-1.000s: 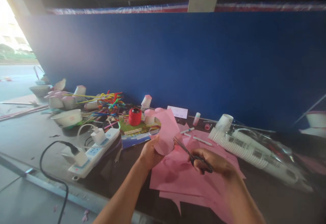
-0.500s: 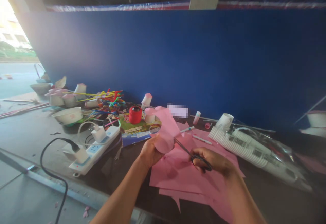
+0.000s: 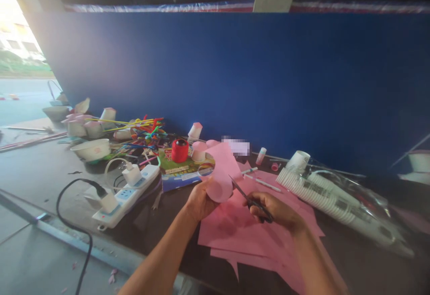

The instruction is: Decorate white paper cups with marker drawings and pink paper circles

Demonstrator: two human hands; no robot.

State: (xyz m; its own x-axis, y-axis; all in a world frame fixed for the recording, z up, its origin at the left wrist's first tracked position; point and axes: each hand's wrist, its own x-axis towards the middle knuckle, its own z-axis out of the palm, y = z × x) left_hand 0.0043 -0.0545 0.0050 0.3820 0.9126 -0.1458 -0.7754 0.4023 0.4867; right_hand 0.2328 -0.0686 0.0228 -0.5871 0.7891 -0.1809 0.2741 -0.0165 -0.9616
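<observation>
One piece of cut pink paper (image 3: 225, 163) is in the left hand (image 3: 201, 201), gripped at its lower left edge between thumb and fingers. The right hand (image 3: 267, 207) is wrapped around the dark handles of a pair of scissors (image 3: 242, 192), whose tips point up and left at the right edge of that piece; whether the blades bite into it I cannot tell. Below both hands, overlapping pink sheets (image 3: 245, 237) lie on the dark surface (image 3: 339, 259), one with a jagged strip jutting toward the near side. Two slim white pens (image 3: 268, 185) rest on the far part of the sheets, with a glue stick (image 3: 261, 156) standing behind them and a small pink cap (image 3: 275, 167) beside it. To the right lies a long stack of white paper cups (image 3: 316, 198) in clear plastic. Left of the held piece, a red spool (image 3: 180, 151) stands on a colorful book (image 3: 179, 182), and farther left are a white power strip (image 3: 129, 198), a white bowl (image 3: 90, 151) and a tangle of bright pipe cleaners (image 3: 151, 130).
</observation>
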